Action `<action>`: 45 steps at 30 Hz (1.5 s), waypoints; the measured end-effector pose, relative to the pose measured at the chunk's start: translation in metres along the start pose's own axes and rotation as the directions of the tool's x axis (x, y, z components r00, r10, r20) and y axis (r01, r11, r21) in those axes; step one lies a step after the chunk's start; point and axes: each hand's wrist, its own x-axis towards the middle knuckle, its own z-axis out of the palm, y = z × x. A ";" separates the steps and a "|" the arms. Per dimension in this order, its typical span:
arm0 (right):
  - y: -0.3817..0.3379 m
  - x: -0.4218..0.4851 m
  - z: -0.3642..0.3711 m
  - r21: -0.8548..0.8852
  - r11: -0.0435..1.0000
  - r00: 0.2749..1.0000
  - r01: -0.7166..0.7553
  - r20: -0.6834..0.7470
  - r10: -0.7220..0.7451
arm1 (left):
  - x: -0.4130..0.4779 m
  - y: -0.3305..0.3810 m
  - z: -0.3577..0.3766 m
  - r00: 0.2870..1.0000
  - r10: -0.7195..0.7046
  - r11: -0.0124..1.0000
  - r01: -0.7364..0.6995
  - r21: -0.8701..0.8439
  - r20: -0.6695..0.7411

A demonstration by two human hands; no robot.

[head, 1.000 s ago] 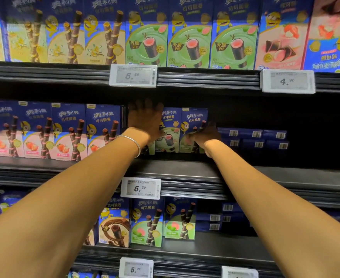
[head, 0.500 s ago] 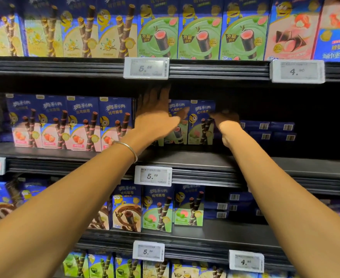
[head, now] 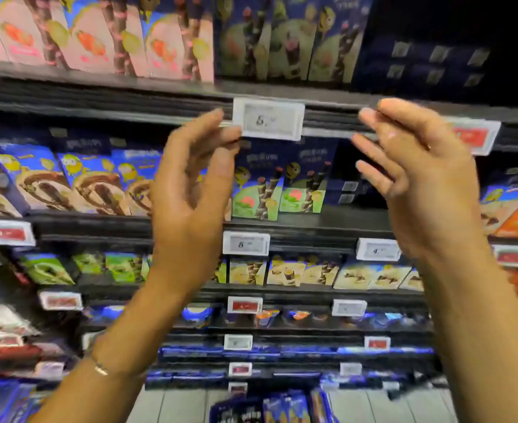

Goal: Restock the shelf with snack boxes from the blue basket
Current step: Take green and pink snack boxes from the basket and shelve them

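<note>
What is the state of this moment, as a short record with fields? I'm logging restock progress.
left hand: raised before the shelves, fingers relaxed, holds nothing
right hand: raised, fingers loosely spread, holds nothing
blue basket: bottom edge of view, boxes standing in it
green boxes: two upright, side by side, on the shelf between the hands
price tag: on the rail above them
picture: blurred, print unreadable

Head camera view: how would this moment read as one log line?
left grip: open, empty | right grip: open, empty | both raised before shelf | blue basket: below, snack boxes inside | next: likely reach down
</note>
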 end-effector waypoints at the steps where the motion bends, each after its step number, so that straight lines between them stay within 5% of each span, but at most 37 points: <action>1: 0.014 -0.023 -0.006 0.051 0.998 0.999 -0.048 -0.010 0.049 | -0.031 -0.013 -0.008 0.997 -0.075 0.996 0.075 -0.038 -0.003; 4: 0.070 -0.091 -0.025 0.017 0.968 0.967 -0.251 -0.046 0.251 | -0.128 -0.051 -0.024 0.909 -0.415 0.910 0.415 -0.002 0.038; 7: 0.146 -0.159 -0.043 -0.156 0.833 0.847 -0.531 -0.051 0.530 | -0.218 -0.093 -0.032 0.614 -0.789 0.613 0.788 0.059 0.005; 9: 0.203 -0.204 -0.059 -0.220 0.690 0.719 -0.690 -0.089 0.690 | -0.275 -0.127 -0.034 0.396 -0.918 0.394 0.916 0.070 -0.018; 11: 0.257 -0.249 -0.072 -0.220 0.524 0.554 -0.823 -0.108 0.825 | -0.330 -0.157 -0.037 0.219 -0.974 0.216 0.975 0.052 -0.055; 13: 0.315 -0.288 -0.080 -0.227 0.422 0.447 -0.878 -0.073 0.892 | -0.383 -0.193 -0.042 0.149 -0.983 0.141 0.987 0.080 -0.103; 20: 0.524 -0.392 -0.084 -0.274 0.299 0.342 -0.914 -0.123 0.932 | -0.549 -0.324 -0.059 -0.087 -0.979 -0.100 0.993 0.063 -0.183; 22: 0.577 -0.421 -0.087 -0.275 0.227 0.269 -0.934 -0.127 0.955 | -0.591 -0.364 -0.061 -0.120 -0.976 -0.130 0.991 0.045 -0.181; 25: 0.650 -0.457 -0.092 -0.272 0.213 0.257 -0.939 -0.141 0.956 | -0.646 -0.420 -0.063 -0.144 -0.961 -0.153 0.988 0.022 -0.235; 28: 0.706 -0.488 -0.102 -0.280 0.176 0.202 -0.944 -0.066 0.977 | -0.685 -0.458 -0.063 -0.110 -0.951 -0.115 0.993 0.000 -0.290; 32: 0.766 -0.531 -0.119 -0.438 0.315 0.309 -0.842 0.086 0.947 | -0.728 -0.489 -0.067 -0.061 -0.922 -0.039 0.997 -0.065 -0.383; 37: 0.813 -0.585 -0.125 -0.620 0.505 0.415 -0.601 0.298 0.860 | -0.742 -0.500 -0.063 -0.065 -0.909 0.046 0.966 -0.254 -0.412; 40: 0.821 -0.596 -0.129 -0.820 0.522 0.432 -0.235 0.393 0.812 | -0.732 -0.489 -0.057 -0.084 -0.913 0.045 0.951 -0.305 -0.399; 42: 0.821 -0.595 -0.132 -0.867 0.498 0.393 -0.018 0.452 0.801 | -0.728 -0.481 -0.056 -0.088 -0.921 0.023 0.960 -0.280 -0.380; 45: 0.827 -0.587 -0.137 -0.862 0.495 0.268 0.111 0.506 0.820 | -0.721 -0.476 -0.060 -0.052 -0.941 0.004 0.986 -0.164 -0.336</action>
